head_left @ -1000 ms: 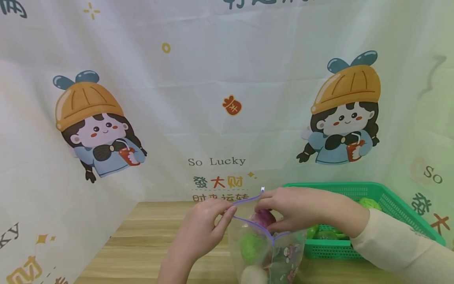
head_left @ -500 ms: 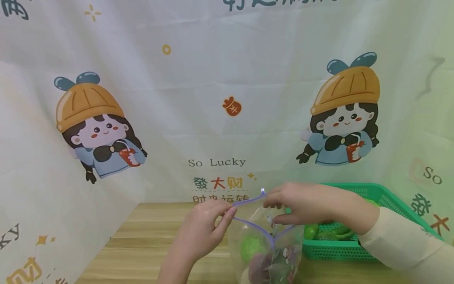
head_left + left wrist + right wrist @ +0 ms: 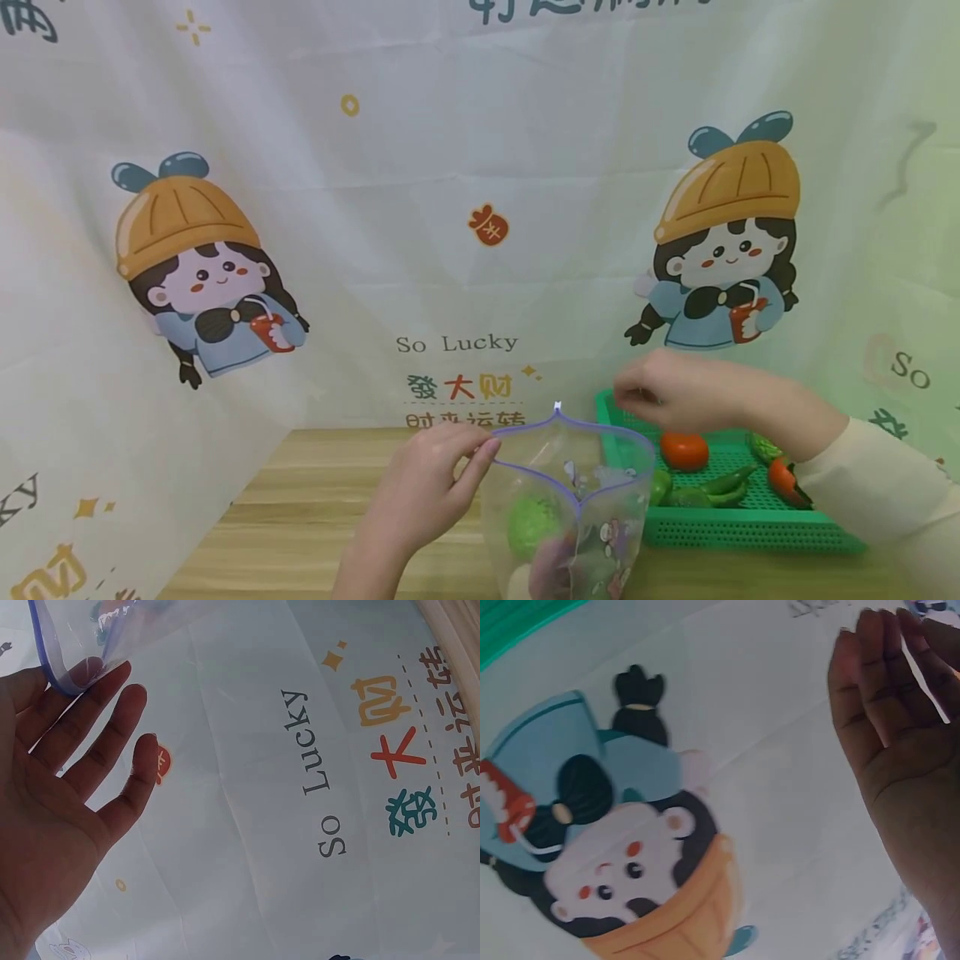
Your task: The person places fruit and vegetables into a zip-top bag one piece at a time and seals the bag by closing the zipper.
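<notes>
My left hand (image 3: pixel 431 475) pinches the purple-edged rim of a clear zip bag (image 3: pixel 611 542), whose mouth gapes wide. The same bag edge (image 3: pixel 46 652) sits between thumb and fingers in the left wrist view, the other fingers (image 3: pixel 127 769) spread loosely. Through the plastic show a green cabbage-like ball (image 3: pixel 532 525), a round purple vegetable (image 3: pixel 551 567) and part of something white (image 3: pixel 517 583). Above the green basket (image 3: pixel 750 532), my right hand (image 3: pixel 663 392) hovers with loosely bent fingers. Nothing shows in its palm (image 3: pixel 911 772) in the right wrist view.
Inside the basket lie a tomato (image 3: pixel 686 451), green peppers (image 3: pixel 727 485), a leafy green piece (image 3: pixel 763 448) and a second red vegetable (image 3: pixel 783 479), partly behind my sleeve. The wooden tabletop (image 3: pixel 300 517) extends left. A printed cloth (image 3: pixel 420 208) hangs behind.
My right hand has let the purple vegetable drop into the bag, then left the bag's mouth and moved up and right over the basket. My left hand keeps its grip on the rim.
</notes>
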A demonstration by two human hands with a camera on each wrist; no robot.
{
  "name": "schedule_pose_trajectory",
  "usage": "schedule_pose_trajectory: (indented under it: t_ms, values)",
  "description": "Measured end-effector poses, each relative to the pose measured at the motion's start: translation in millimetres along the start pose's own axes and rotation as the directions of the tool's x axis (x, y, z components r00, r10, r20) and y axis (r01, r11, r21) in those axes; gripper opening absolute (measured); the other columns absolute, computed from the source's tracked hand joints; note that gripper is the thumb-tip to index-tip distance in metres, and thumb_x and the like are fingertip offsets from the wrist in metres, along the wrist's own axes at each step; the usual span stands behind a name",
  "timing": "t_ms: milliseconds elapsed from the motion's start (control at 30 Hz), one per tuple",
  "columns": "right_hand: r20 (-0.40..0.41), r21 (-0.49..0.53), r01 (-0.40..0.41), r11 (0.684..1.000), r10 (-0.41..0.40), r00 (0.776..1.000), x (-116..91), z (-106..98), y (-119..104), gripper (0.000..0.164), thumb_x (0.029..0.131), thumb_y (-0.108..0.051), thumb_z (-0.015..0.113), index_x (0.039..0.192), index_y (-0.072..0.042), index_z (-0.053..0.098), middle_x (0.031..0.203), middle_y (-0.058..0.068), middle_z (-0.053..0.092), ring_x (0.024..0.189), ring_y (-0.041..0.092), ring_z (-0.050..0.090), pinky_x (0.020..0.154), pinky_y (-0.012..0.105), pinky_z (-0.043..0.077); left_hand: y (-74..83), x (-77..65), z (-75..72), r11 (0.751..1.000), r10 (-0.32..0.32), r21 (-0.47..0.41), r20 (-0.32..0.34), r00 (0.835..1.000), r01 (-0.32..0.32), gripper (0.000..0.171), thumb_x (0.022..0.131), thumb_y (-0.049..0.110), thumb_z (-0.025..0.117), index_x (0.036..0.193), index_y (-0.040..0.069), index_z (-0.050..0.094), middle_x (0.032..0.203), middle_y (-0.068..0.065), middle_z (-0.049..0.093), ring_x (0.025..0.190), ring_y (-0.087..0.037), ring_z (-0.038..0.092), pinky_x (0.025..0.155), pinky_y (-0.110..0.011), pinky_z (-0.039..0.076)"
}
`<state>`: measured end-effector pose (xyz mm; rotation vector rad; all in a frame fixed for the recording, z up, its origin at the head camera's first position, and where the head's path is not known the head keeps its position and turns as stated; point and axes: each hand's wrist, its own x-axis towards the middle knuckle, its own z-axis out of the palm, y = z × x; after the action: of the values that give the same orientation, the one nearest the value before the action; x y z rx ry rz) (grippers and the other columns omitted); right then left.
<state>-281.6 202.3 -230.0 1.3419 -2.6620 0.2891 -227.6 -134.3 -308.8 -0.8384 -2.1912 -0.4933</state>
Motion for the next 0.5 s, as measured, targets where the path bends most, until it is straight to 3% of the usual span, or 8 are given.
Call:
schedule_pose_trajectory:
  t_ms: [100,233,367,433,500]
  values:
    - [0.060,0.001,-0.098,0.995,0.097,0.993,-8.7,3.3,21.1,0.020,0.102,-0.011,0.067,0.084,-0.021,0.066,0.075,-0.014,0.052,0.069,0.001,0.045,0.063,0.021,0.042,0.2,-0.3,0.1,1.000,-0.009,-0.002,0.012,1.000,0.009,0.011,0.102,0.024,0.072,0.099,0.018,0.080,0.097,0.009,0.080,0.092,-0.009,0.073,0.083,-0.032,0.061]
    - [0.182,-0.014,-0.240,0.971,0.238,0.954,-24.6,12.2,57.2,0.002,0.097,-0.014,0.071,0.096,-0.014,0.073,0.087,-0.009,0.066,0.079,0.006,0.055,0.072,0.026,0.052,0.6,-0.2,0.5,1.000,-0.020,-0.007,0.026,0.999,0.020,0.013,0.103,0.025,0.071,0.099,0.018,0.080,0.097,0.009,0.080,0.093,-0.009,0.073,0.084,-0.032,0.061]
    - [0.263,-0.067,-0.352,0.934,0.356,0.897,-45.2,19.4,89.5,0.012,0.093,-0.010,0.075,0.103,-0.003,0.075,0.099,0.005,0.074,0.089,0.020,0.066,0.078,0.039,0.061,0.8,0.1,1.1,1.000,-0.011,-0.003,0.014,1.000,0.011,0.011,0.102,0.023,0.072,0.098,0.017,0.080,0.096,0.009,0.080,0.092,-0.008,0.073,0.083,-0.031,0.061]
    - [0.292,-0.090,-0.420,0.903,0.427,0.856,-57.2,22.3,101.0,0.016,0.092,-0.008,0.076,0.105,0.000,0.075,0.103,0.012,0.074,0.085,0.024,0.067,0.073,0.042,0.062,0.6,0.1,1.2,1.000,-0.009,-0.002,0.011,1.000,0.009,0.011,0.102,0.023,0.072,0.098,0.017,0.080,0.096,0.009,0.080,0.091,-0.008,0.072,0.083,-0.031,0.061]
    - [0.327,-0.097,-0.501,0.860,0.503,0.800,-68.5,24.5,109.7,0.019,0.091,-0.007,0.077,0.108,0.002,0.073,0.103,0.014,0.071,0.082,0.025,0.065,0.068,0.044,0.063,0.3,0.2,1.2,1.000,-0.009,-0.003,0.010,1.000,0.009,0.010,0.102,0.023,0.072,0.098,0.018,0.080,0.096,0.009,0.080,0.091,-0.008,0.073,0.083,-0.031,0.061]
